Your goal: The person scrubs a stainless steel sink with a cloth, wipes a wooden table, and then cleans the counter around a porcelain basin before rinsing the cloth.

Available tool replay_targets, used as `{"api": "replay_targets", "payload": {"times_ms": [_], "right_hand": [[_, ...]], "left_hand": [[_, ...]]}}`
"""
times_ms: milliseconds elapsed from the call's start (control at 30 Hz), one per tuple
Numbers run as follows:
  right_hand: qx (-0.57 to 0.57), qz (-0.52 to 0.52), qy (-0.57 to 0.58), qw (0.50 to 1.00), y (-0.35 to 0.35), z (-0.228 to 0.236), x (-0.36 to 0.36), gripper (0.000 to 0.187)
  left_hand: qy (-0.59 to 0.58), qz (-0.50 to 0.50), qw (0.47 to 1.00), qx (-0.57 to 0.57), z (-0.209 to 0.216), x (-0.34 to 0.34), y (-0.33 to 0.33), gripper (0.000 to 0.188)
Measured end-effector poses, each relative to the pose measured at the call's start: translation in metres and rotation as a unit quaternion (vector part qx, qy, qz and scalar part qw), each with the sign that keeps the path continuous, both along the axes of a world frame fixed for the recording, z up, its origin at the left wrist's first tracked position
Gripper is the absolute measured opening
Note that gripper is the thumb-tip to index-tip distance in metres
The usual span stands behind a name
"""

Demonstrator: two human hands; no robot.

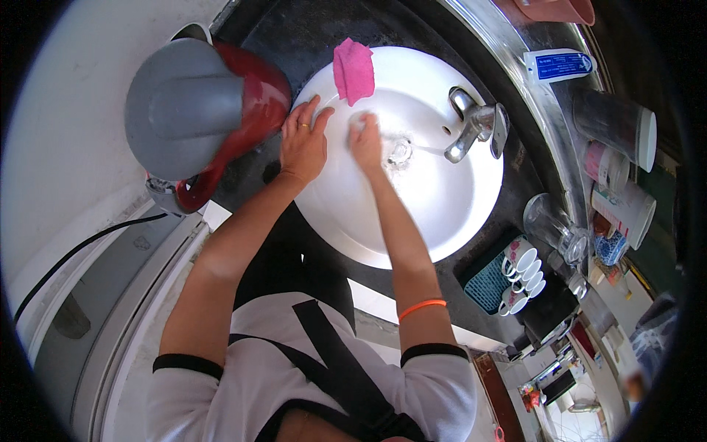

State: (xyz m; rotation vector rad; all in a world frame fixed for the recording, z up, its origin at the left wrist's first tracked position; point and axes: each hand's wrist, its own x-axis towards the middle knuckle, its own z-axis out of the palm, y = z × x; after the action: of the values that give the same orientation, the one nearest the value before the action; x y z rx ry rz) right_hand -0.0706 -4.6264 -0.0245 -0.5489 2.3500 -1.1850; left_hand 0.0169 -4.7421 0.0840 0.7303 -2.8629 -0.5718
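A white oval sink basin (460,195) is set in a dark counter. My left hand (304,147) rests on its left rim, fingers spread, a ring on one of them. Inside the bowl, left of the drain (400,152), my right hand (366,144) is curled against the white surface and blurred by motion. Whatever its fingers may hold, a pale patch at their tips, cannot be made out. A pink cloth (354,71) hangs over the far rim, beyond both hands. At the basin's right side stands a chrome faucet (475,129).
A large red appliance with a grey lid (184,110) stands close by my left hand. Right of the basin are a glass jar (546,217), a green tray (490,283) with several cups (521,254), a white-and-blue tube (560,66) and a clear container (607,121).
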Motion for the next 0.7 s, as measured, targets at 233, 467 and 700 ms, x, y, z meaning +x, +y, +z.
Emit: {"api": "replay_targets", "payload": {"times_ms": [233,467,700], "right_hand": [[0.103,-0.009,0.147,0.984,0.113,-0.007,-0.069,0.026],[0.414,0.129,-0.19,0.881,0.197,0.062,-0.038,0.045],[0.184,0.053,0.122,0.974,0.122,0.016,-0.031,0.041]], "left_hand": [[0.004,-0.003,1.0,-0.013,-0.002,0.002,0.002,0.044],[0.01,-0.005,1.0,-0.027,-0.004,0.002,0.002,0.043],[-0.016,-0.003,1.0,-0.016,-0.001,0.002,0.004,0.042]]}}
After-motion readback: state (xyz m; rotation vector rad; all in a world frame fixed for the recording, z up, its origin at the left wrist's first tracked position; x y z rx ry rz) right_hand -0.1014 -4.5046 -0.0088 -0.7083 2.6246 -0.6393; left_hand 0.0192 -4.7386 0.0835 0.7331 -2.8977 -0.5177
